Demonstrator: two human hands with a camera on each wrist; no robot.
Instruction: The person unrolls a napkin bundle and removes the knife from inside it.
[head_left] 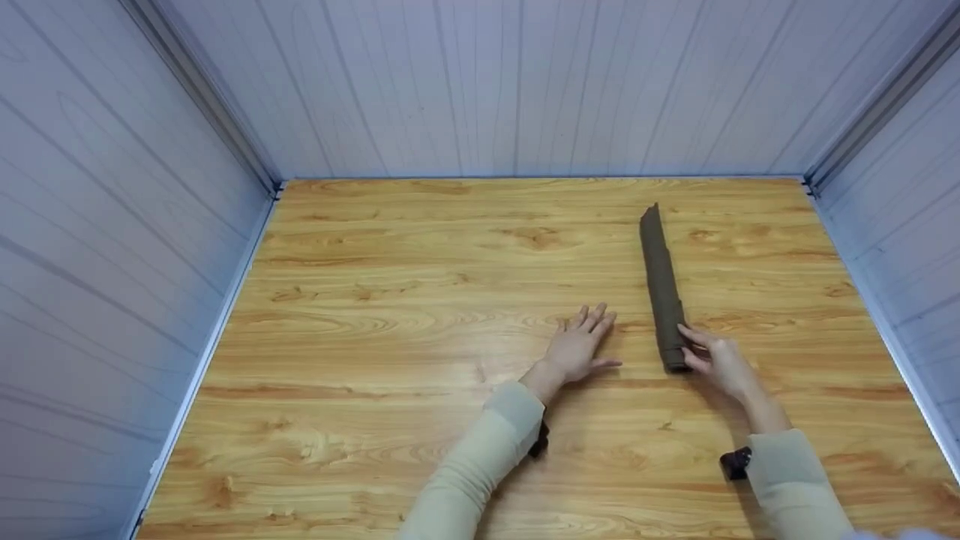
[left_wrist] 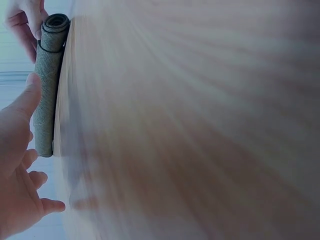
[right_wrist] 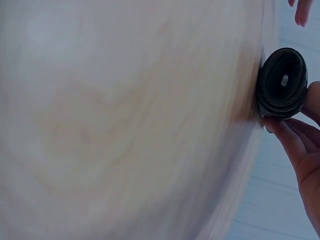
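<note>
Head view, left to right: we have the left hand (head_left: pixel 579 351) with fingers spread, gripping nothing, at the wooden tabletop (head_left: pixel 360 330); can't tell if it touches. Next, the brown roll (head_left: pixel 661 289) lies right of centre, pointing away from us. Then the right hand (head_left: pixel 720 361) pinches its near end, thumb against fingers. We judge the step as handling the rolled piece; next move likely calls for a firm pinch so the coil doesn't loosen.

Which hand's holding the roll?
The right hand, pinching the dark roll at its near end; the left hand, spread out, is apart from it.
</note>
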